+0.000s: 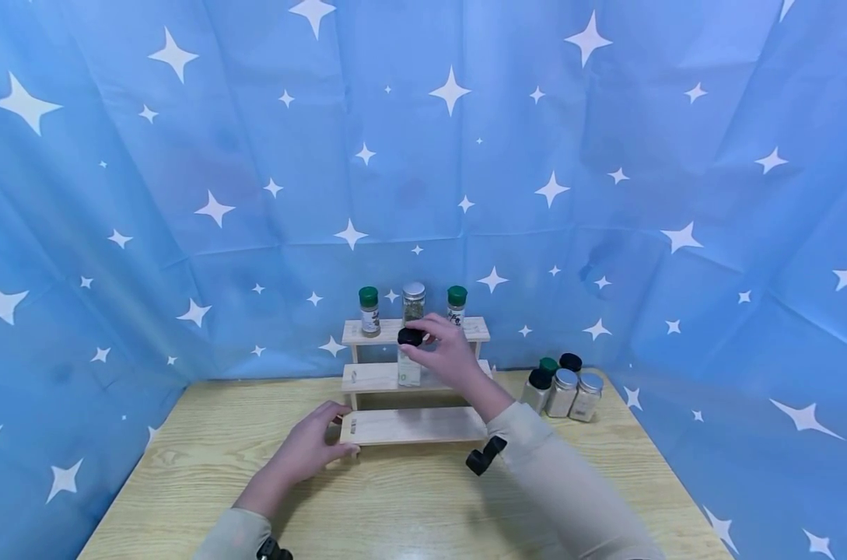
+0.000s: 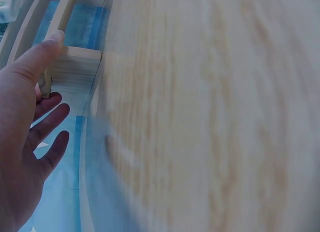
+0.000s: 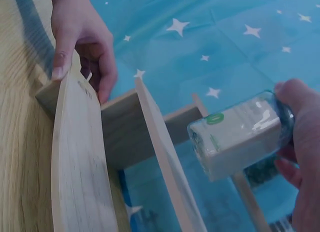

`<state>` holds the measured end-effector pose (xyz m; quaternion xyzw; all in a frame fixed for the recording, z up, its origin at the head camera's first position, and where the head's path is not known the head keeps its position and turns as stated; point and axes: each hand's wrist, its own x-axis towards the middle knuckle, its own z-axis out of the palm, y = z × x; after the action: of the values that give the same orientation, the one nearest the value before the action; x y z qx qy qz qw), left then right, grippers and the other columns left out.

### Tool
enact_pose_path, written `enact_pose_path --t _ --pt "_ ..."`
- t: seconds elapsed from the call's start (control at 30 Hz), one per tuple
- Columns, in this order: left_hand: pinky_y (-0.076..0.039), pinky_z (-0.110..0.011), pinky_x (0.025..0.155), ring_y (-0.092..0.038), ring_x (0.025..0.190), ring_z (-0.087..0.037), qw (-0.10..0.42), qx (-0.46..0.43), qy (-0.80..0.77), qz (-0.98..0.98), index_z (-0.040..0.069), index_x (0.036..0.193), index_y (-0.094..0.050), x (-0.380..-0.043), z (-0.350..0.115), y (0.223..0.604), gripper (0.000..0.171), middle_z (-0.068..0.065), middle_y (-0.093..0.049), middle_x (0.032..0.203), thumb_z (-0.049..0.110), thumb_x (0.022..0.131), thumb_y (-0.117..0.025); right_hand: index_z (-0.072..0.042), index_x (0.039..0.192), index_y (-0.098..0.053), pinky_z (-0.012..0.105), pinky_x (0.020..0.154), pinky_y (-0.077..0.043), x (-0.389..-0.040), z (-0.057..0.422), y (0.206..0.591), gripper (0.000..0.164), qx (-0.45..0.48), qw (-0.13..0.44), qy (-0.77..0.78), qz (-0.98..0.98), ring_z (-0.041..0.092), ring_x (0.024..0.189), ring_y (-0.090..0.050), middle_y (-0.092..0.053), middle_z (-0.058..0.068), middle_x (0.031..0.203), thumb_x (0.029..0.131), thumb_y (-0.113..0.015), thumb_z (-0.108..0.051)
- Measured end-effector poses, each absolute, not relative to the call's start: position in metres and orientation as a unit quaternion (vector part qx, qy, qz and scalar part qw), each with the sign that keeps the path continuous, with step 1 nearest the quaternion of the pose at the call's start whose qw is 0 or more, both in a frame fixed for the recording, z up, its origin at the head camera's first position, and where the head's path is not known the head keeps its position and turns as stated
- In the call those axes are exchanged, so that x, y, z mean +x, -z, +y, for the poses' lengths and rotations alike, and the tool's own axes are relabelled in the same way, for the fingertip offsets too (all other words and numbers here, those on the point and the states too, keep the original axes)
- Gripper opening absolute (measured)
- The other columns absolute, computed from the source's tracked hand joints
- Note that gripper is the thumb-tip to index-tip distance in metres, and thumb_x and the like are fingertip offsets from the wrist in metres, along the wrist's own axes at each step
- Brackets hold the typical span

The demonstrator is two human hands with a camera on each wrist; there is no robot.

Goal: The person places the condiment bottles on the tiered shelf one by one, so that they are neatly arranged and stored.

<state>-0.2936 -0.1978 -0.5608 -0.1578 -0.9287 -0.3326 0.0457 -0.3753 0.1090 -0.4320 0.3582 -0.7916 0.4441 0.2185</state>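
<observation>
My right hand (image 1: 446,351) pinches a square spice jar (image 3: 240,134) by its black lid; the jar has a white label with a green mark and hangs over the middle step of a three-step wooden rack (image 1: 416,426). My left hand (image 1: 309,442) grips the left end of the bottom step, thumb in front and fingers behind, as the right wrist view shows. On the top step stand a green-capped jar (image 1: 369,313) at the left, a silver-lidded jar (image 1: 414,299) in the middle and another green-capped jar (image 1: 456,299) at the right, partly behind my right hand.
Right of the rack, several spice jars (image 1: 565,389) with black, green and silver lids cluster on the wooden table (image 1: 409,505). A blue curtain (image 1: 423,187) with white stars hangs behind and along both sides. My right forearm crosses the rack's right end.
</observation>
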Motion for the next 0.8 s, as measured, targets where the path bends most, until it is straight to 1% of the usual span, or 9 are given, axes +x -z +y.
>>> enact_pose_path --t 0.13,0.23,0.47,0.53,0.7,0.8 --pt "-0.058 -0.053 0.108 -0.069 0.124 -0.027 0.046 -0.155 0.335 -0.928 0.014 0.144 -0.067 -0.294 -0.198 0.559 0.067 0.001 -0.068 0.138 0.035 0.088 -0.097 -0.009 0.134 -0.079 0.033 0.087 -0.065 -0.377 0.096 0.433 0.039 0.361 0.2 -0.465 -0.783 0.019 0.104 -0.069 -0.074 0.004 0.119 0.097 -0.089 -0.015" --pt "-0.058 -0.053 0.108 -0.069 0.125 -0.027 0.046 -0.155 0.338 -0.927 0.015 0.143 -0.067 -0.294 -0.198 0.559 0.066 0.002 -0.068 0.138 0.035 0.088 -0.097 -0.009 0.134 -0.079 0.035 0.087 -0.066 -0.378 0.087 0.433 0.039 0.364 0.192 -0.481 -0.774 0.019 0.103 -0.071 -0.073 0.004 0.118 0.097 -0.089 -0.014" --pt "-0.058 -0.053 0.108 -0.069 0.125 -0.027 0.044 -0.158 0.337 -0.927 0.014 0.145 -0.066 -0.293 -0.198 0.559 0.068 0.002 -0.068 0.14 0.036 0.088 -0.096 0.0 0.135 -0.077 0.047 0.089 -0.067 -0.379 0.07 0.438 0.041 0.371 0.179 -0.484 -0.773 0.025 0.105 -0.071 -0.071 0.008 0.119 0.097 -0.088 -0.012" --pt "-0.058 -0.053 0.108 -0.069 0.125 -0.027 0.043 -0.159 0.336 -0.927 0.014 0.145 -0.066 -0.293 -0.199 0.559 0.068 0.001 -0.067 0.14 0.036 0.088 -0.096 0.0 0.135 -0.076 0.046 0.09 -0.067 -0.38 0.066 0.439 0.041 0.371 0.174 -0.479 -0.776 0.025 0.106 -0.071 -0.071 0.007 0.119 0.098 -0.088 -0.013" --pt "-0.058 -0.052 0.108 -0.069 0.125 -0.026 0.041 -0.159 0.333 -0.929 0.014 0.146 -0.066 -0.293 -0.199 0.56 0.069 0.001 -0.067 0.141 0.038 0.089 -0.096 0.0 0.135 -0.076 0.039 0.091 -0.066 -0.382 0.058 0.442 0.041 0.371 0.171 -0.466 -0.785 0.025 0.107 -0.071 -0.071 0.008 0.12 0.098 -0.088 -0.013" --pt "-0.058 -0.053 0.108 -0.069 0.125 -0.027 0.04 -0.159 0.333 -0.928 0.013 0.146 -0.066 -0.294 -0.199 0.56 0.069 0.001 -0.067 0.141 0.039 0.089 -0.095 0.001 0.136 -0.076 0.042 0.092 -0.066 -0.384 0.054 0.443 0.042 0.373 0.166 -0.467 -0.784 0.027 0.109 -0.071 -0.07 0.01 0.122 0.098 -0.088 -0.012"
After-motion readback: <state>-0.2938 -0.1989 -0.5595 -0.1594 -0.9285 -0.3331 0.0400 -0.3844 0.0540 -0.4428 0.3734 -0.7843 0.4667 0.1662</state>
